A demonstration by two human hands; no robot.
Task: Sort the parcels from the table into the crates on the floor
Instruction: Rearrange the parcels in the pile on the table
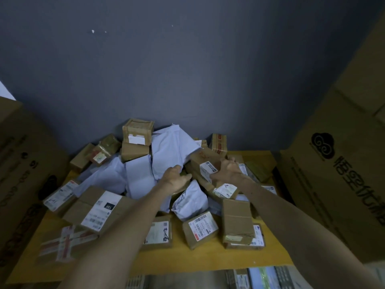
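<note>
**Two hands reach into a heap of parcels**

Both arms stretch far over the yellow tabletop [210, 260], which is piled with parcels against a dark grey wall [166, 69]. The left hand [176, 180] lies palm-down at the middle of the heap, fingers bent over the edge of a white bag [170, 151]; whether they grip it cannot be told. The right hand [227, 171] is just right of it, fingers spread around the right side of a brown box [205, 163] with a white label, which lies tilted on top of other parcels. The hand touches this box, though a firm grasp is not certain. The two hands are close together, with the labelled end of the box between them.

White bags fill the centre and left of the heap. Small brown boxes ring them: a stacked pair [136, 140] at the far side, a large labelled box [98, 209] near left, and a tall taped box [236, 221] near right. Large cartons stand at each side, the right carton [337, 174] bearing a black cloud logo.
</note>
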